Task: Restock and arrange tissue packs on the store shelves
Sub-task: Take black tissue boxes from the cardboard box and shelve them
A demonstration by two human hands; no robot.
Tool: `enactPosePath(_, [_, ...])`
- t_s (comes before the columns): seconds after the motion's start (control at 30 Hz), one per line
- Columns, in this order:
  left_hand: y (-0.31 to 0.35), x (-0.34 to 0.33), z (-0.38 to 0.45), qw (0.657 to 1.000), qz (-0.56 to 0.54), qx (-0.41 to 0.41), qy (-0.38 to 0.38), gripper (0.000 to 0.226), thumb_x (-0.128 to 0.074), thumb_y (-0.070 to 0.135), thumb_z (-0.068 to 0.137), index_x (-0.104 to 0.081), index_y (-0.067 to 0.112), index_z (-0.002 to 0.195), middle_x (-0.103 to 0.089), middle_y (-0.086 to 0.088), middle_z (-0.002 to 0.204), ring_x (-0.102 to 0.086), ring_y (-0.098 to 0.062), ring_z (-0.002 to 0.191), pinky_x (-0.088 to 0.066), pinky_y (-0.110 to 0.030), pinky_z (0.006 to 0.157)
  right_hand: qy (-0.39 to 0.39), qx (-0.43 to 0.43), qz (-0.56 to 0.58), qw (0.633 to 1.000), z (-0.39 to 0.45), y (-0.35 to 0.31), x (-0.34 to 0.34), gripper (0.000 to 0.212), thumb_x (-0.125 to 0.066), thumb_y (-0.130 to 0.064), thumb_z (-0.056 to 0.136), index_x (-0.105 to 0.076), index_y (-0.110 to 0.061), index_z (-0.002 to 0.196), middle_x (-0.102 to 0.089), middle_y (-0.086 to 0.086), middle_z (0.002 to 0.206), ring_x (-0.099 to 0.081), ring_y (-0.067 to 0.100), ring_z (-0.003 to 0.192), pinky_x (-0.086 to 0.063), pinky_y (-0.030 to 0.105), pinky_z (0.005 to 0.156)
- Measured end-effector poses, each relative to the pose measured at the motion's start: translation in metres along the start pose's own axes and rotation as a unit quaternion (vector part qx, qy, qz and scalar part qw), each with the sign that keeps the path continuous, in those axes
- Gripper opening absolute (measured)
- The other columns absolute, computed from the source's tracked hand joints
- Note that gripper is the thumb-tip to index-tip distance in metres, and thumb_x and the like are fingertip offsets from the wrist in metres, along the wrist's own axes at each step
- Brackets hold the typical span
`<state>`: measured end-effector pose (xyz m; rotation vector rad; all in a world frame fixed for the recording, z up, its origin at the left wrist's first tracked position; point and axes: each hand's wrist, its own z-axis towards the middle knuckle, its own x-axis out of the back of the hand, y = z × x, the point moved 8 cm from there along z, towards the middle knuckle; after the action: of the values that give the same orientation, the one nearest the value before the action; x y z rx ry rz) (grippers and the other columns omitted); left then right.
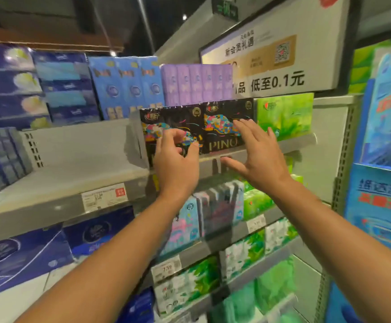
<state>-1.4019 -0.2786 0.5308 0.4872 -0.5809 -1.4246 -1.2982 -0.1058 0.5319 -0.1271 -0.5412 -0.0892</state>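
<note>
Black packs: two black tissue packs stand side by side at the front of the upper right shelf [290, 142], the left black pack [166, 123] touching the right black pack [227, 113]; "PINO" reads on the right one.
My left hand [177, 159]: raised in front of the left black pack, fingers curled toward its face; whether they actually touch or pinch it I cannot tell.
My right hand [257, 157]: spread wide, fingers straight, tips at the face of the right black pack, thumb low by the shelf edge.
Green pack [285, 115]: one, just right of the black pair on the same shelf.
Purple packs [196, 83]: one row standing behind and above the black ones; I count about six, blurred.
Light blue packs [126, 86]: three, left of the purple row.
Left shelf [73, 169]: grey, one price tag [104, 197] on its front edge.
Sign [273, 57]: one white board above the green pack.
</note>
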Motion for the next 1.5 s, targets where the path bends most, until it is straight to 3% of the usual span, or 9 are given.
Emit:
enactPosePath(0.17, [0.035,-0.078,-0.107,0.964,-0.021,0.041,-0.263,0.036,-0.069,0.032,0.087,-0.065,0.018,0.12,-0.07,-0.004,0.116,-0.064,-0.025,0.104,-0.049,-0.036,0.092,-0.052,-0.174,-0.061,0.981,-0.128,0.044,0.078,0.085,-0.061,-0.061,0.079,-0.04,-0.015,0.148,-0.045,0.008,0.148,-0.042,0.028,0.136,-0.035,0.06,0.107])
enactPosePath(0.4, [0.167,-0.139,-0.338,0.858,-0.086,0.012,-0.507,0.051,-0.068,0.043,0.086,-0.063,0.018,0.13,-0.066,-0.004,0.129,-0.061,-0.022,0.118,-0.046,-0.037,0.102,-0.054,-0.367,-0.144,0.917,-0.362,0.071,0.27,0.088,-0.06,-0.065,0.072,-0.048,-0.012,0.141,-0.054,0.009,0.14,-0.051,0.028,0.13,-0.043,0.052,0.103])
enactPosePath(0.6, [0.321,-0.115,-0.608,0.731,-0.13,-0.028,-0.669,0.056,-0.071,0.043,0.087,-0.058,0.018,0.136,-0.063,-0.007,0.133,-0.058,-0.021,0.122,-0.041,-0.031,0.105,-0.013,-0.592,-0.19,0.783,-0.633,0.007,0.472,0.083,-0.074,-0.054,0.08,-0.041,-0.019,0.148,-0.046,0.002,0.151,-0.041,0.02,0.138,-0.031,0.034,0.114])
enactPosePath(0.73, [0.424,-0.05,-0.785,0.617,-0.172,-0.072,-0.764,0.061,-0.068,0.053,0.083,-0.057,0.024,0.136,-0.063,-0.005,0.134,-0.058,-0.019,0.123,-0.042,-0.033,0.107,0.053,-0.706,-0.215,0.672,-0.788,-0.083,0.595,0.074,-0.075,-0.055,0.078,-0.051,-0.023,0.141,-0.062,0.003,0.132,-0.057,0.022,0.121,-0.044,0.031,0.096])
enactPosePath(0.83, [0.481,0.002,-0.888,0.542,-0.185,-0.101,-0.814,0.056,-0.069,0.047,0.087,-0.057,0.024,0.137,-0.068,-0.005,0.121,-0.062,-0.022,0.117,-0.043,-0.025,0.095,0.131,-0.768,-0.224,0.585,-0.877,-0.155,0.66,0.065,-0.081,-0.042,0.078,-0.056,-0.021,0.135,-0.064,0.005,0.126,-0.058,0.024,0.115,-0.034,0.02,0.08])
enactPosePath(0.93, [0.516,0.039,-0.964,0.485,-0.189,-0.115,-0.846,0.056,-0.07,0.046,0.087,-0.057,0.026,0.137,-0.066,-0.001,0.128,-0.061,-0.019,0.119,-0.043,-0.027,0.093,0.178,-0.812,-0.232,0.504,-0.951,-0.204,0.696,0.071,-0.08,-0.049,0.076,-0.053,-0.026,0.137,-0.061,0.002,0.129,-0.057,0.024,0.116,-0.044,0.03,0.088])
enactPosePath(1.1, [0.554,0.054,-1.061,0.419,-0.185,-0.111,-0.882,0.054,-0.069,0.045,0.087,-0.057,0.029,0.137,-0.062,0.006,0.133,-0.055,-0.015,0.121,-0.044,-0.035,0.098,0.242,-0.842,-0.218,0.431,-1.033,-0.219,0.728,0.072,-0.08,-0.048,0.077,-0.051,-0.026,0.139,-0.06,0.0,0.131,-0.06,0.021,0.111,-0.052,0.045,0.093])
enactPosePath(1.33, [0.598,-0.021,-1.199,0.379,-0.135,-0.106,-0.909,0.057,-0.069,0.046,0.088,-0.054,0.029,0.14,-0.06,0.005,0.135,-0.054,-0.017,0.122,-0.039,-0.028,0.089,0.24,-0.873,-0.167,0.391,-1.142,-0.111,0.768,0.07,-0.078,-0.044,0.08,-0.049,-0.024,0.14,-0.062,0.003,0.124,-0.059,0.017,0.104,-0.049,0.035,0.088])
enactPosePath(1.5, [0.616,-0.111,-1.335,0.349,-0.067,-0.119,-0.927,0.058,-0.071,0.04,0.088,-0.054,0.023,0.141,-0.06,0.001,0.137,-0.053,-0.02,0.126,-0.037,-0.028,0.098,0.212,-0.905,-0.131,0.344,-1.253,0.007,0.797,0.067,-0.078,-0.044,0.08,-0.05,-0.027,0.138,-0.063,0.003,0.124,-0.059,0.014,0.093,-0.047,0.029,0.077])
